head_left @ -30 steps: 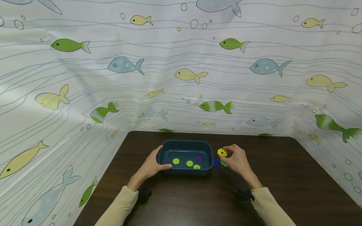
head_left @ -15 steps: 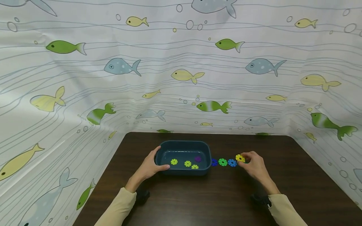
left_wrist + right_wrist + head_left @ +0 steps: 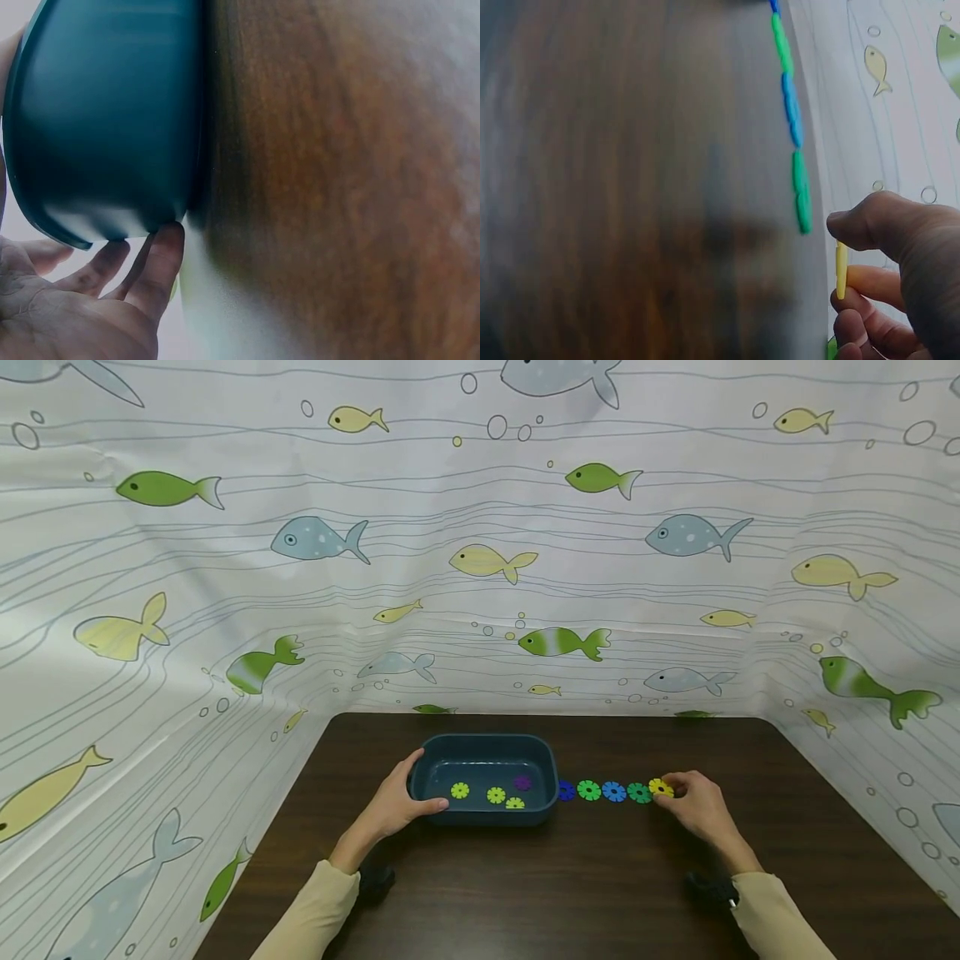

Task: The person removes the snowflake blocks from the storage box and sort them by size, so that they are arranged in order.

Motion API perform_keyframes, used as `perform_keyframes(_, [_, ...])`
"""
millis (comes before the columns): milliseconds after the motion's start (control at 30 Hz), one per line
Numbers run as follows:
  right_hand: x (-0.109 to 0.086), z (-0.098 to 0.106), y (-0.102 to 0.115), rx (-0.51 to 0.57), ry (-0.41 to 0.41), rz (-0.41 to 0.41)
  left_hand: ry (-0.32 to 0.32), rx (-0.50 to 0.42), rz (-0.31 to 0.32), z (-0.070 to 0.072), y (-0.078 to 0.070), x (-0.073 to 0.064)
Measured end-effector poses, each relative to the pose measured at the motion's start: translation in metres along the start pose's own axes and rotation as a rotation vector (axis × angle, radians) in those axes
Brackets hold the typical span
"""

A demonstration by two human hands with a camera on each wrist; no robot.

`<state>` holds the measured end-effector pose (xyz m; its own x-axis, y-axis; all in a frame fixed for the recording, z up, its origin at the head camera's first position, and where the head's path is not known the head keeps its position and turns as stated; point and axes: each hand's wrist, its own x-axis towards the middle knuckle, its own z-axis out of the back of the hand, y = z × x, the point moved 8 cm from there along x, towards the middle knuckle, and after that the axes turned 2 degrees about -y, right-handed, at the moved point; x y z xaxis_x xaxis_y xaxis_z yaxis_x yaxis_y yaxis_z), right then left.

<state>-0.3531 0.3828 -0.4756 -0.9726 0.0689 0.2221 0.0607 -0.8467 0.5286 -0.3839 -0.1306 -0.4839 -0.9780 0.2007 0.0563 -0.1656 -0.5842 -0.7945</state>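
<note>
My left hand [image 3: 395, 799] grips the left end of a dark blue plastic tub [image 3: 480, 817], thumb over the front rim and fingers at the end wall. Inside the tub lie several yellow-green notched discs [image 3: 496, 795] and a purple one [image 3: 522, 783]. My right hand [image 3: 701, 806] pinches a yellow notched disc [image 3: 660, 787] by its edge. In the right wrist view the yellow disc [image 3: 841, 270] stands off from the table, between thumb and fingers. It is at the right end of a row of discs: dark blue [image 3: 566, 790], green [image 3: 589, 790], blue [image 3: 614, 791], darker green [image 3: 639, 792].
The dark wooden table [image 3: 525, 893] extends in front of the tub and to both sides. A white fish-print sheet [image 3: 480, 602] rises behind the table and along its left and right sides. A black band [image 3: 712, 892] sits at my right wrist.
My right hand has moved right with the yellow disc and come down beside the row. The blue and darker green discs it hid now show. My left hand stays on the tub.
</note>
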Motion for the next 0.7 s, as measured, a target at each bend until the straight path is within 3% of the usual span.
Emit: perform_keyframes(700, [0.009,-0.005,-0.021,0.012,0.109,-0.094,0.007,0.008,0.006,0.000,0.001,0.000])
